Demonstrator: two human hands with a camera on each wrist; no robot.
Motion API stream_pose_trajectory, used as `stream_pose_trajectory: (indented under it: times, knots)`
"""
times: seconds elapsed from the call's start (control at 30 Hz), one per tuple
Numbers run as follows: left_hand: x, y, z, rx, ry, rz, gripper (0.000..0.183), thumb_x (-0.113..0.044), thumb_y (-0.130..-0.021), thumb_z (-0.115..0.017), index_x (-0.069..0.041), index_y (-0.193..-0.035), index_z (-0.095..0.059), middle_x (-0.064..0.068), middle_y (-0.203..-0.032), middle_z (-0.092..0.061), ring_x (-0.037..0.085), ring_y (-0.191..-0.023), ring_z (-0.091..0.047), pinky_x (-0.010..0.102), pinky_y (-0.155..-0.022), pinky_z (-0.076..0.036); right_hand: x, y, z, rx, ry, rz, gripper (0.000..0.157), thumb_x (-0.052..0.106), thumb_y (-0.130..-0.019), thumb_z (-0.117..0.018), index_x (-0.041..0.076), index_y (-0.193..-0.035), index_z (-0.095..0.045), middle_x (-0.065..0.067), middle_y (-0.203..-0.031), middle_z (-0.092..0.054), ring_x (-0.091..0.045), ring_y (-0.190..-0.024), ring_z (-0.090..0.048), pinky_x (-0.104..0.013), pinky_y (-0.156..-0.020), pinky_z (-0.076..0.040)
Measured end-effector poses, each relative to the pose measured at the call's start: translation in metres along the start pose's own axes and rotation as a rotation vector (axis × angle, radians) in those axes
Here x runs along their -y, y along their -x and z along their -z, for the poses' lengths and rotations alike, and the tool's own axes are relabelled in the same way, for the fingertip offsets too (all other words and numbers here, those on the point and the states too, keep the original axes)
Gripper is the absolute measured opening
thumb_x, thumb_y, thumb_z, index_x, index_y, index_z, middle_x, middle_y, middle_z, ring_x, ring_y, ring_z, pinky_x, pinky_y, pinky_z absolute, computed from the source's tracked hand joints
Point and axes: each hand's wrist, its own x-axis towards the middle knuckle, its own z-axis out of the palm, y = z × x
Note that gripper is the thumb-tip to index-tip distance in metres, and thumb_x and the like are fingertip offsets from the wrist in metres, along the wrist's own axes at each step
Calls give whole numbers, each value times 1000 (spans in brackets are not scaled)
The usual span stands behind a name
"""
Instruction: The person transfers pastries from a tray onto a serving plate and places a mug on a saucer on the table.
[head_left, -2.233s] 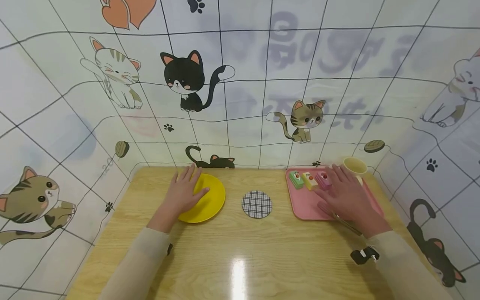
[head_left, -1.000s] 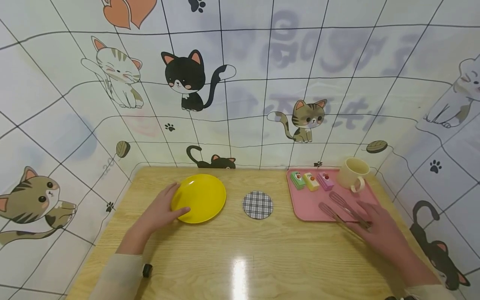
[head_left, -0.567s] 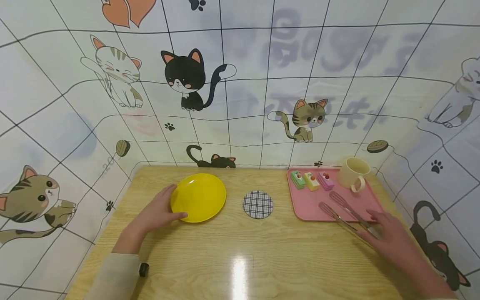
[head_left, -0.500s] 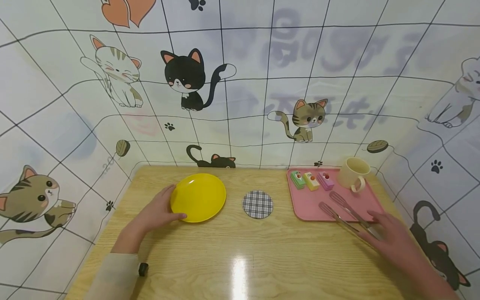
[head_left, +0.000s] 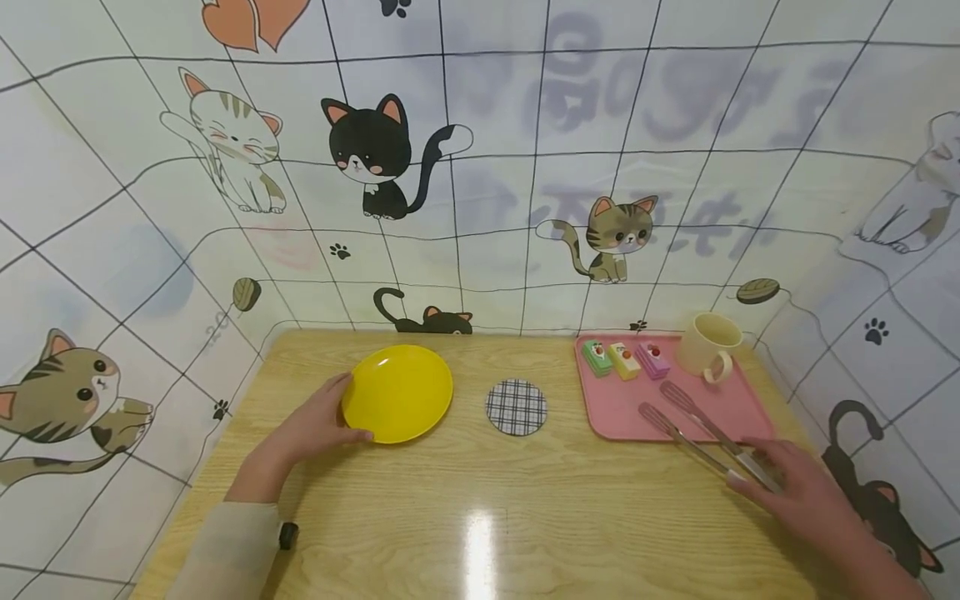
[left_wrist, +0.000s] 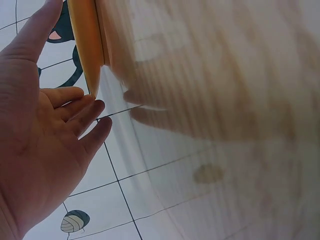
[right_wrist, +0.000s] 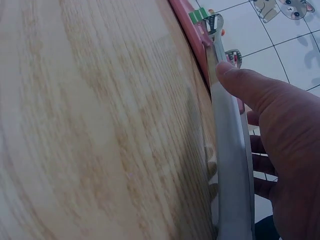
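My left hand (head_left: 303, 425) rests at the left rim of a yellow plate (head_left: 397, 393), fingers loosely extended and thumb at its near edge. In the left wrist view the fingertips touch or nearly touch the plate's rim (left_wrist: 89, 55). My right hand (head_left: 806, 500) holds the handle end of metal tongs (head_left: 756, 471), thumb (right_wrist: 240, 82) on one arm and fingers on the far side. The tongs' two tips lie spread on a pink tray (head_left: 611, 417). Green (head_left: 596, 358), yellow (head_left: 623, 361) and pink (head_left: 654, 360) toy cake slices sit on the tray.
A cream mug (head_left: 708, 346) stands in the tray's back right corner. Between plate and tray lies a round checked coaster (head_left: 517, 407). The wooden table (head_left: 450, 483) is bounded by a wall sheet printed with cats (head_left: 495, 250) at the back and both sides.
Both hands have drawn back from over the plate and tray. The left now rests at the plate's left rim. The right has taken the tongs' handle end and slid slightly toward me.
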Motion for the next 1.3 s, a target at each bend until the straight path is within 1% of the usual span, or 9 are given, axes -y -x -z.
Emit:
stream_pose_trajectory:
  times: [0.37, 0.6, 0.73, 0.8, 0.83, 1.0, 1.13, 1.2, 1.3]
  knots:
    - [-2, -1, 0, 13, 2, 41, 123, -53, -86, -94, 8, -170, -27, 31, -177, -26, 54, -159, -32, 69, -129, -29, -6, 2, -3, 52, -42, -46, 70, 38, -93, -92, 1, -146, -65, -34, -134, -66, -56, -117, -65, -72, -90, -57]
    - [1, -2, -1, 13, 13, 35, 124, -51, -85, -96, 7, -171, -27, 29, -178, -25, 53, -161, -30, 69, -130, -28, -5, 3, -4, 68, -69, -89, 72, 40, -96, -88, 0, -149, -61, -42, -144, -58, -67, -129, -54, -80, -98, -47]
    - [3, -3, -2, 15, 10, 35, 125, -53, -84, -96, 6, -171, -28, 29, -178, -26, 53, -161, -30, 69, -130, -28, -7, 5, -8, 29, -79, -63, 66, 36, -96, -90, 3, -147, -63, -37, -145, -61, -64, -131, -56, -42, -106, -57]
    - [3, -3, -2, 18, 11, 38, 125, -53, -84, -96, 6, -171, -28, 29, -178, -26, 53, -161, -30, 69, -130, -28, -8, 6, -10, 18, -80, -56, 64, 35, -96, -90, 4, -146, -64, -37, -145, -61, -64, -130, -58, -37, -100, -58]
    - [3, -3, -3, 18, 12, 39, 125, -53, -84, -96, 6, -171, -28, 29, -178, -26, 53, -161, -30, 69, -130, -28, -8, 6, -11, 13, -76, -55, 63, 34, -95, -90, 5, -145, -65, -36, -144, -62, -64, -130, -59, -38, -99, -59]
    - [2, -3, -4, 24, 18, 43, 127, -53, -84, -96, 7, -171, -26, 29, -178, -25, 53, -161, -30, 69, -130, -27, -9, 7, -13, -1, -61, -60, 62, 34, -94, -92, 3, -142, -66, -40, -140, -64, -66, -125, -60, -74, -91, -54]
    - [2, -3, -4, 31, 14, 37, 127, -53, -85, -95, 9, -171, -25, 31, -178, -23, 54, -161, -28, 68, -131, -25, -9, 6, -13, -43, -36, -36, 61, 32, -90, -95, 4, -138, -70, -34, -134, -70, -60, -120, -66, -38, -85, -60]
    - [2, -3, -4, 29, 9, 35, 127, -53, -85, -95, 9, -170, -25, 31, -178, -23, 54, -161, -28, 68, -131, -25, -9, 6, -13, -72, -30, -15, 59, 30, -89, -96, 6, -137, -72, -30, -131, -72, -51, -116, -70, -19, -78, -52]
    - [2, -3, -4, 24, 7, 36, 127, -53, -85, -95, 9, -170, -25, 31, -178, -24, 54, -161, -28, 68, -131, -26, -6, 4, -13, -105, -22, 7, 58, 28, -88, -97, 10, -137, -74, -25, -130, -74, -26, -109, -70, -8, -77, -43]
